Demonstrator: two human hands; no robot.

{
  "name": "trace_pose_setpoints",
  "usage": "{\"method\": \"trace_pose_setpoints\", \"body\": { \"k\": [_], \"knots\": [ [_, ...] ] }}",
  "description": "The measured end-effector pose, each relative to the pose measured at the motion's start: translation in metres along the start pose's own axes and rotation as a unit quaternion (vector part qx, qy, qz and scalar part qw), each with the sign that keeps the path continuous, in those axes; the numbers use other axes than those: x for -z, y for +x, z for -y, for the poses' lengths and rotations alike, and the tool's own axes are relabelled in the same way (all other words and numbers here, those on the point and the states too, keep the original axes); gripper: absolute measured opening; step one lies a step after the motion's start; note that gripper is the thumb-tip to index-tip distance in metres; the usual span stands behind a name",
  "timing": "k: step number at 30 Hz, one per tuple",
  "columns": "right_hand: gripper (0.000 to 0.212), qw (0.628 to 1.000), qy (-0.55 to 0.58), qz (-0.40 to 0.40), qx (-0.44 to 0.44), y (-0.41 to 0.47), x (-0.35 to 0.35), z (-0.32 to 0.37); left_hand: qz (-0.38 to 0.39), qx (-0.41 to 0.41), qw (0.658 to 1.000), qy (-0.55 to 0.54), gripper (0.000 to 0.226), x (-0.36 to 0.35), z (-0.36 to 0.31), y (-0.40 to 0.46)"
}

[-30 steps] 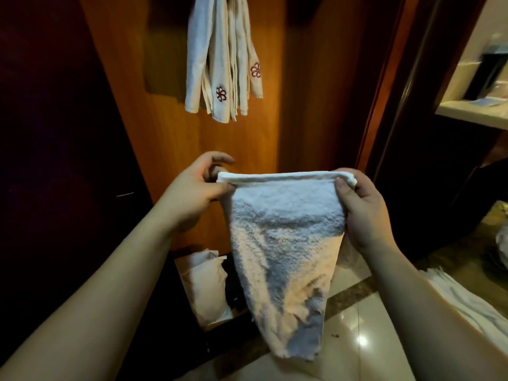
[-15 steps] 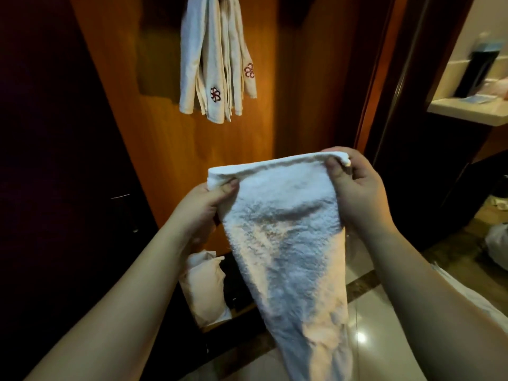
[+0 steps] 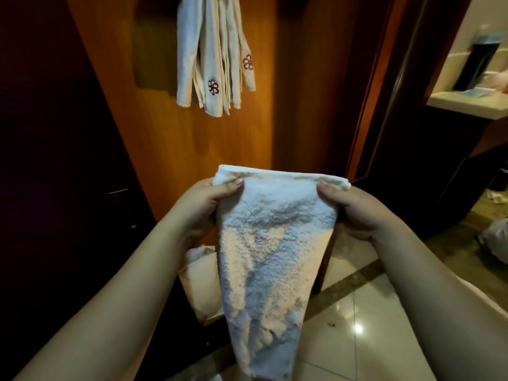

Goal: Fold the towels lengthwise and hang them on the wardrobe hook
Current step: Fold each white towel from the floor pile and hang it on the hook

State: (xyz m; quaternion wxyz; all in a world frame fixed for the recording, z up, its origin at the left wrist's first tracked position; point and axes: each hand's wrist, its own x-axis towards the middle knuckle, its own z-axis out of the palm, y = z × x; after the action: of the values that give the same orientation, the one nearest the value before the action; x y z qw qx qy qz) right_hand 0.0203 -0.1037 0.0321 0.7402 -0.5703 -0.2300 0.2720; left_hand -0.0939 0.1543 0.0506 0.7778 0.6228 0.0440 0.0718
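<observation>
Wooden wardrobe panel (image 3: 170,149) fills the background, upright and facing the person. High on it hangs a bunch of towels (image 3: 211,59), long and narrow, with red flower marks near their lower ends; the hook itself is out of view above the top edge.

Below and nearer the camera, the towel (image 3: 264,257) in hand hangs down from its top edge, which runs left to right, roughly level, between the two hands. Its long axis is vertical: it drops from the hands toward the floor (image 3: 371,320), narrowing toward the bottom. At the top edge more than one layer shows, so it looks folded at least once already, though how many times I cannot tell.

Left hand (image 3: 203,207) pinches the left top corner, thumb laid across the front face and the other fingers hidden behind the cloth. Right hand (image 3: 354,210) pinches the right top corner the same way, thumb in front, fingers curled behind. Both are closed on the cloth, and neither is clearly nearer the panel.

What the next move turns on: the hung bunch lies above the hands and a little to the left, so the left hand sits more directly under it. To narrow the towel, the two corners would have to meet along that level edge, keeping the long axis hanging straight.
</observation>
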Motion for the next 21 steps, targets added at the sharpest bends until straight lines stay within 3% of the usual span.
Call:
{"method": "trace_pose_setpoints", "body": {
  "k": [2, 6, 9, 11, 13, 16, 19, 21],
  "knots": [
    [0.047, 0.999, 0.028, -0.027, 0.004, 0.006, -0.006, -0.012, -0.046, 0.015, 0.999, -0.009, 0.030, -0.001, 0.005, 0.001],
    [0.028, 0.983, 0.016, -0.180, 0.024, 0.011, -0.029, -0.032, -0.142, 0.007, 0.990, -0.016, 0.021, -0.014, 0.021, -0.002],
    [0.026, 0.943, -0.097, -0.313, 0.059, 0.005, -0.057, -0.046, -0.214, -0.041, 0.975, 0.032, 0.012, -0.038, 0.040, -0.016],
    [0.030, 0.907, -0.210, -0.349, 0.106, -0.006, -0.080, -0.055, -0.266, -0.068, 0.958, 0.078, 0.016, -0.062, 0.051, -0.032],
    [0.025, 0.904, -0.251, -0.318, 0.135, -0.017, -0.105, -0.063, -0.299, -0.077, 0.942, 0.131, 0.019, -0.083, 0.059, -0.048],
    [0.015, 0.934, -0.224, -0.248, 0.124, -0.026, -0.123, -0.072, -0.285, -0.092, 0.942, 0.153, 0.018, -0.099, 0.065, -0.060],
    [0.028, 0.973, -0.131, -0.179, 0.064, -0.027, -0.119, -0.065, -0.222, -0.080, 0.967, 0.100, 0.014, -0.093, 0.064, -0.059],
    [0.039, 0.972, -0.179, -0.146, 0.052, -0.024, -0.115, -0.057, -0.154, -0.054, 0.985, 0.060, 0.016, -0.083, 0.064, -0.055]
  ]
}}
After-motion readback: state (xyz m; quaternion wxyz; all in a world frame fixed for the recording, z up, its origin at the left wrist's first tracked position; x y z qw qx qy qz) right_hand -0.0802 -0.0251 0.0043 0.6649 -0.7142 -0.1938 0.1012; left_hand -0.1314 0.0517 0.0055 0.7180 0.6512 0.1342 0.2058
